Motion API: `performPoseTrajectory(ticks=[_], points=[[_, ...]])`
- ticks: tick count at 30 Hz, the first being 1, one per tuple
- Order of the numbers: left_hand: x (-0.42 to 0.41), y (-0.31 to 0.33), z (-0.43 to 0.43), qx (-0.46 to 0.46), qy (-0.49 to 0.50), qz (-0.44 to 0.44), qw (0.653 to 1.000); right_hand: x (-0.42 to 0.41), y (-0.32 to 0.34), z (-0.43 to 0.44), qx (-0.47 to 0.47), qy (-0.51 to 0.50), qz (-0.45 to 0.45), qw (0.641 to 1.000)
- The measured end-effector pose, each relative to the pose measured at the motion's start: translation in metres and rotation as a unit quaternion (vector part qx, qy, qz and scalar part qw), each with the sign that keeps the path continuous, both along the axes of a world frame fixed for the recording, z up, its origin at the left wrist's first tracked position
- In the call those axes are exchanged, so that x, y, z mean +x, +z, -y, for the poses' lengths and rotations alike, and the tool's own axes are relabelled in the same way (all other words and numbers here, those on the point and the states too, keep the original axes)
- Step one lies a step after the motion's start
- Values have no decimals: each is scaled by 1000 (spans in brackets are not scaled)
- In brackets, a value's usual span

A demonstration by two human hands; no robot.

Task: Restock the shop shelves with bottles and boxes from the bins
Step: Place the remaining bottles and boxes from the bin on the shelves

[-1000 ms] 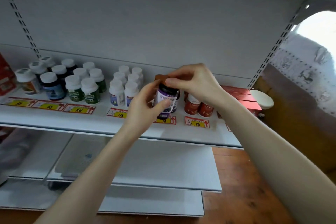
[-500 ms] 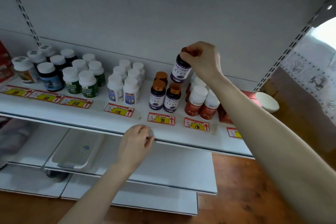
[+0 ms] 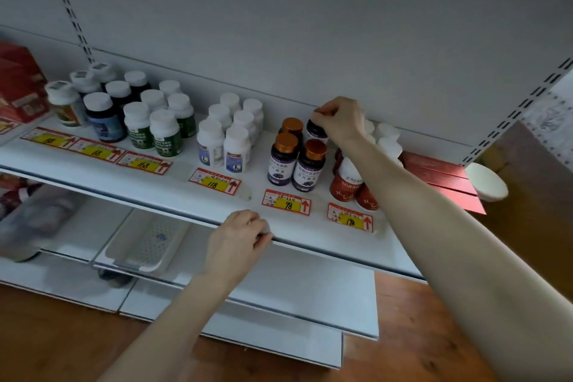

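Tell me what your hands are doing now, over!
Right hand grips purple bottle, back row. Left hand grips shelf edge. Red bottles close beside.

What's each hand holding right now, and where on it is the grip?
The right hand holds a dark purple-labelled bottle by its top, in the back row. The left hand carries no stock; its grip is on the shelf front lip.

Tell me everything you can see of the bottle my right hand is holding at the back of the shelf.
The bottle has a dark purple, plastic-looking body and a pale label. It is upright in the back row of the shelf, behind a copper-capped bottle of the same kind. The right hand grips its top from above, hiding the cap.
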State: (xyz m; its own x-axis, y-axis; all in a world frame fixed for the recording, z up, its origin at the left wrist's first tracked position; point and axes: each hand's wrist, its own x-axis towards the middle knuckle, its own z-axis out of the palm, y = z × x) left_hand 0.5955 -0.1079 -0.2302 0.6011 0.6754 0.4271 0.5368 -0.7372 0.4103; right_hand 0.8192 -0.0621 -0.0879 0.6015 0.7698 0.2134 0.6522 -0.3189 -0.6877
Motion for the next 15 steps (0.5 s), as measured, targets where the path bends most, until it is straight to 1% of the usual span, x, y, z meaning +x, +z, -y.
performPoseTrajectory(ticks=[6, 10, 15], points=[[0, 2, 0, 14, 4, -2, 1000, -1, -22, -5, -32, -9, -23, 999], [1, 0, 0, 5, 7, 2, 1000, 0, -27, -7, -43, -19, -48, 998], [1, 0, -1, 12, 2, -2, 1000, -2, -23, -6, -65, -14, -43, 997]])
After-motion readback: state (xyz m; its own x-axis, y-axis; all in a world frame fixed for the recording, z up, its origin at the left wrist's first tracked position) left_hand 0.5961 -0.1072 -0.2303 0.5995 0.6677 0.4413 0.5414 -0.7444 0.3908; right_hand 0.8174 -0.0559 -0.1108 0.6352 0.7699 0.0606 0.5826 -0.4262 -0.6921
